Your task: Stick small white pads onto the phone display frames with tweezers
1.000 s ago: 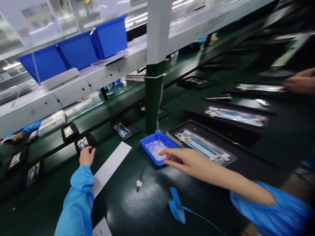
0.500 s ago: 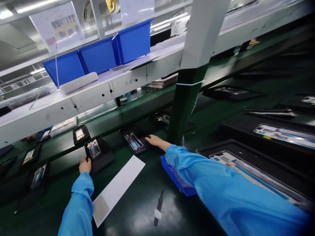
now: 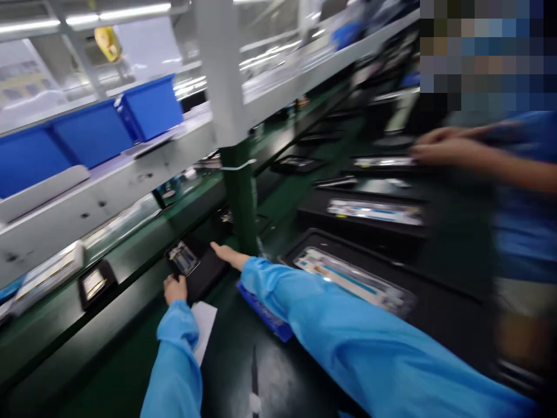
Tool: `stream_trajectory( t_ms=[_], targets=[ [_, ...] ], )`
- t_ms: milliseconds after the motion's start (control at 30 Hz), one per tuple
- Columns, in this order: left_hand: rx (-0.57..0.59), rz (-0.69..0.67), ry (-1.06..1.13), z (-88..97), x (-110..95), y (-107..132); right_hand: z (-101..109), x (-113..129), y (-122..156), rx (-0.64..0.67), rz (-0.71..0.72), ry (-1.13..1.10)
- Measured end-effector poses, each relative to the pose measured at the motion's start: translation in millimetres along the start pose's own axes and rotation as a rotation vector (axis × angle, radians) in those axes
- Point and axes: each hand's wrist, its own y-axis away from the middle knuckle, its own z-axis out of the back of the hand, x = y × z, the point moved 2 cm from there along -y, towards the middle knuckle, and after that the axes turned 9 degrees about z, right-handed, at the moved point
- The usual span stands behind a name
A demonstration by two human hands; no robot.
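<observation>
My left hand is closed on the near left edge of a black tray. A phone frame with bluish strips lies at the tray's left end. At the far right edge of the same tray is my right hand, its fingers closed at the rim; the grip is blurred. A white sheet lies beside my left sleeve, which partly covers it. Under my right forearm sits a blue basket. A thin dark strap-like object with a white piece lies on the bench.
A post stands just beyond my right hand. To the right, a large black tray holds another phone frame, with more trays behind. A co-worker's hands are at the far right. Blue bins stand on the raised shelf.
My view has swung right. My left hand has moved right, nearer my right hand. One tray now shows between my hands where two showed before. A co-worker has come into view.
</observation>
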Motion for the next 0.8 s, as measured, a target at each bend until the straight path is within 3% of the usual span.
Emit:
stream_trajectory(
  t_ms=[133,267,433,533,633,700,800],
  targets=[
    [0.113,-0.04,-0.021,-3.7,-5,-9,10,6,4,-0.025,-0.04,-0.061],
    [0.182,-0.046,0.024,0.5,-2,-17,6,22,15,-0.027,-0.016,-0.087],
    [0.158,0.025,0.177,46.8,19,7,0,58,56,0.001,0.112,-0.159],
    [0.239,0.156,0.456,84.0,42,44,6,70,99,0.003,0.206,-0.236],
    [0.257,0.177,0.692,109.4,65,105,21,59,159,-0.014,0.264,-0.319],
    [0.251,0.116,0.776,113.1,75,155,39,38,206,-0.011,0.265,-0.37],
    [0.38,0.063,0.81,93.0,67,233,80,-10,267,-0.023,0.233,-0.413]
  ],
)
